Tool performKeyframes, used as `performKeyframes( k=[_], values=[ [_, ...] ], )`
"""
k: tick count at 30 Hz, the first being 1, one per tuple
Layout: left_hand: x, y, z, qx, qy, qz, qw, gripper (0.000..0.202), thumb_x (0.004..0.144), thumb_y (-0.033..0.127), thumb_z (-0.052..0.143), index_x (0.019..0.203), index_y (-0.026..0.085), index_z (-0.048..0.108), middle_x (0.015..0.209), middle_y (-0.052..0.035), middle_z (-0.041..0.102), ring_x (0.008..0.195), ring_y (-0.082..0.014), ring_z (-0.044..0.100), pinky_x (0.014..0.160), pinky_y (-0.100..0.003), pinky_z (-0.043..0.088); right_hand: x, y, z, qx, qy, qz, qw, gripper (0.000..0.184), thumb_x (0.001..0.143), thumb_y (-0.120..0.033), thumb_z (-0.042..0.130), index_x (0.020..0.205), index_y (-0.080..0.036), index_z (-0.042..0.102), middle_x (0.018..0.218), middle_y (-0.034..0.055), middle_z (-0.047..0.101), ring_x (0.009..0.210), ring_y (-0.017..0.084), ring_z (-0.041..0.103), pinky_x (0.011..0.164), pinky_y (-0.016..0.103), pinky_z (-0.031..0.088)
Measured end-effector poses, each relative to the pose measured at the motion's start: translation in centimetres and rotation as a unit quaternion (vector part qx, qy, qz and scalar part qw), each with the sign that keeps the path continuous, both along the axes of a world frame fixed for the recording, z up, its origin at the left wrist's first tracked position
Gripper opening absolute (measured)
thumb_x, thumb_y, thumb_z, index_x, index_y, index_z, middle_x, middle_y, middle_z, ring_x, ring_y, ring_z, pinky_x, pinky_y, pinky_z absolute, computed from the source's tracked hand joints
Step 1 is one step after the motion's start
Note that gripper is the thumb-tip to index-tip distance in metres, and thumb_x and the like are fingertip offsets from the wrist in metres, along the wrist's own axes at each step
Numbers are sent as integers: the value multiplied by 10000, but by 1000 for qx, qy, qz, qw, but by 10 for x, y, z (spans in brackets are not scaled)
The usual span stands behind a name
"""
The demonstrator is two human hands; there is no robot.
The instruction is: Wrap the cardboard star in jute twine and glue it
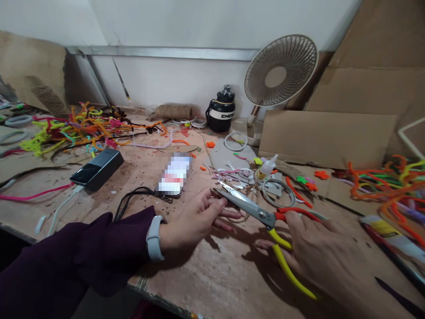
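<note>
My right hand [318,248] grips the red and yellow handles of a pair of scissors [252,208], whose steel blades are parted and point left. My left hand [195,217], in a dark purple sleeve with a pale wristband, reaches to the blade tips. Its thumb and fingers pinch together there, around something thin that I cannot make out. Thin twine strands [245,188] lie on the table just behind the blades.
A phone [174,175] and a black power bank [98,168] lie left of centre. Heaps of coloured pipe cleaners sit at far left [83,126] and right [395,181]. White rings, a glue bottle [267,166], black flask [221,110], fan [279,75] and cardboard [325,137] stand behind.
</note>
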State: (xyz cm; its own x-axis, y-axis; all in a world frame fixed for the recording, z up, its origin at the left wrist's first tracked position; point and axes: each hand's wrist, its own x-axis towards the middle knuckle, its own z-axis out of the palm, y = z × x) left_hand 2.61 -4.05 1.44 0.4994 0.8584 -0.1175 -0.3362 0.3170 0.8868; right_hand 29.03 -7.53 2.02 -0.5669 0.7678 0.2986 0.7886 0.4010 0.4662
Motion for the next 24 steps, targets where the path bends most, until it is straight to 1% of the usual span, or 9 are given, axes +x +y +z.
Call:
performKeyframes(
  k=[2,7,10,14,17,19,22,23,24],
  values=[
    [0,0,2,0,0,0,1000,413,864,451,734,1064,154,529,1044,-132,720,1043,-276,721,676,-266,613,-1,1,0,-3,4,10,1000,317,835,-504,533,855,-188,529,601,53,610,565,280,609,651,366,352],
    [-1,-1,8,-6,9,8,1000,387,857,423,747,1036,150,540,1086,-128,701,1027,-261,725,684,-263,606,-9,1,7,41,-2,31,999,383,902,-540,429,773,-194,529,494,31,535,486,243,560,632,356,344],
    [-1,0,6,-8,10,10,1000,385,844,418,761,1022,155,543,1012,-106,708,998,-256,731,670,-266,606,-11,-2,8,52,-15,11,998,412,927,-537,391,740,-204,544,478,42,548,474,224,542,616,339,320],
    [1,1,0,-11,8,24,1000,428,820,461,770,1017,165,532,971,-84,699,968,-249,734,636,-266,607,-8,-4,-3,53,-8,-24,998,446,932,-574,361,724,-226,547,489,49,575,469,219,507,571,323,251],
    [1,2,-3,-23,20,28,999,440,823,470,764,1030,162,528,1011,-102,696,991,-252,727,626,-265,609,-6,-2,-14,0,28,-34,999,475,925,-611,356,751,-221,564,464,43,553,464,232,518,543,312,253],
    [0,4,-5,-41,31,17,999,413,845,449,749,1035,166,516,1031,-116,706,934,-233,739,613,-259,603,-4,1,-15,-75,72,-60,993,507,928,-636,351,797,-209,590,475,42,567,458,233,541,514,298,279],
    [-2,6,-8,-73,43,-5,996,348,889,424,705,1013,179,492,1002,-119,733,727,-174,741,562,-242,579,3,6,-5,-188,143,-89,967,515,931,-659,376,849,-208,613,559,54,646,481,224,605,469,275,338],
    [-2,6,-10,-80,45,-9,996,344,894,431,696,1010,184,488,985,-116,742,669,-161,731,537,-235,569,7,7,-1,-195,157,-95,964,497,928,-654,392,838,-218,613,610,65,681,513,230,635,461,276,356],
    [-3,7,-11,-84,46,-9,995,350,892,444,695,1007,187,486,972,-113,748,632,-152,722,516,-228,561,13,8,4,-172,158,-110,966,477,924,-644,403,792,-231,602,630,69,695,525,236,646,449,282,362]
  ],
)
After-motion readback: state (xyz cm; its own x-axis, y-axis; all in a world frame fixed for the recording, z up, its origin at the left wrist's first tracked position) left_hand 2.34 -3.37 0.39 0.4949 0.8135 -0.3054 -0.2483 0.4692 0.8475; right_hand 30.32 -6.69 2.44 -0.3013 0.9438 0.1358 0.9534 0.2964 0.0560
